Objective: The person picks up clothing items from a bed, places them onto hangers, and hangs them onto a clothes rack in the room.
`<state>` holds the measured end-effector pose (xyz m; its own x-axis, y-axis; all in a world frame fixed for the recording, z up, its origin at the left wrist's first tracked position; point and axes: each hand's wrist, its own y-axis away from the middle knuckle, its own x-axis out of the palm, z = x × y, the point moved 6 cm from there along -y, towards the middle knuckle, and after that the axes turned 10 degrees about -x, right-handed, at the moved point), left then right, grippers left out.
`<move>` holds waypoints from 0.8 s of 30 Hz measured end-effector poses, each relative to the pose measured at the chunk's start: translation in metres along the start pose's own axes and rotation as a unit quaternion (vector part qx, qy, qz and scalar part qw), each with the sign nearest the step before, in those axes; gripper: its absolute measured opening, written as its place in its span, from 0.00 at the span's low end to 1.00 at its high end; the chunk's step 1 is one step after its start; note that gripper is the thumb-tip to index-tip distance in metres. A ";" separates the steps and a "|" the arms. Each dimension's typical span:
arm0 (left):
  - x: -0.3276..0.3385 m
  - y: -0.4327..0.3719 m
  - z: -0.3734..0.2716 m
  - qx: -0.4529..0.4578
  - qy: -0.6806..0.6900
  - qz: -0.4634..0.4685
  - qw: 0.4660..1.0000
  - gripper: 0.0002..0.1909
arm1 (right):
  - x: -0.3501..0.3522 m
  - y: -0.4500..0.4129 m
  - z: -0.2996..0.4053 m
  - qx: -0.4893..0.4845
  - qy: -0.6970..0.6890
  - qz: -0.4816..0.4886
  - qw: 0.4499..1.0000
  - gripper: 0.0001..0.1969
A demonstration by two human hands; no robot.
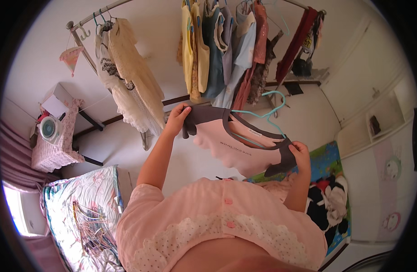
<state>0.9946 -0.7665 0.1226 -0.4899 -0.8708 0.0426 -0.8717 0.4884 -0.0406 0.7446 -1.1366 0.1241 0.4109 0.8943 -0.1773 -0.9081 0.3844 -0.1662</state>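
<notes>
A pink T-shirt with dark grey sleeves and neckband is stretched out in front of me, with lettering across its chest. My left hand pinches the dark shoulder on the left. The other shoulder is gripped by my right hand. Inside the neck sits a turquoise hanger, its hook sticking up beyond the collar. The hanger's arms run into the shirt, where their ends are hidden by fabric.
Ahead stands a metal clothes rail hung with dresses and tops, including a cream lace dress. At lower left, several loose hangers lie on a bed. A clothes pile rests on a colourful mat at right.
</notes>
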 end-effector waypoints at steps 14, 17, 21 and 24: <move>-0.036 -0.070 0.011 0.111 -0.273 -0.427 0.855 0.36 | 0.076 -0.163 -0.004 0.027 -0.089 0.219 0.971 0.08; -0.054 -0.074 0.008 0.107 -0.283 -0.433 0.849 0.29 | 0.096 -0.192 0.001 0.003 -0.111 0.222 0.969 0.08; -0.071 -0.088 0.003 0.033 -0.232 -0.392 0.889 0.17 | 0.087 -0.227 0.003 -0.091 0.067 0.118 0.987 0.11; -0.067 -0.112 0.010 0.021 -0.101 -0.295 0.950 0.09 | 0.067 -0.241 -0.008 -0.110 0.135 0.034 0.984 0.13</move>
<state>1.1248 -0.7632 0.1142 0.1007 -0.9875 -0.1216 -0.9901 -0.0875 -0.1098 0.9913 -1.1709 0.1448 0.3833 0.8109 -0.4422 -0.9069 0.2400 -0.3462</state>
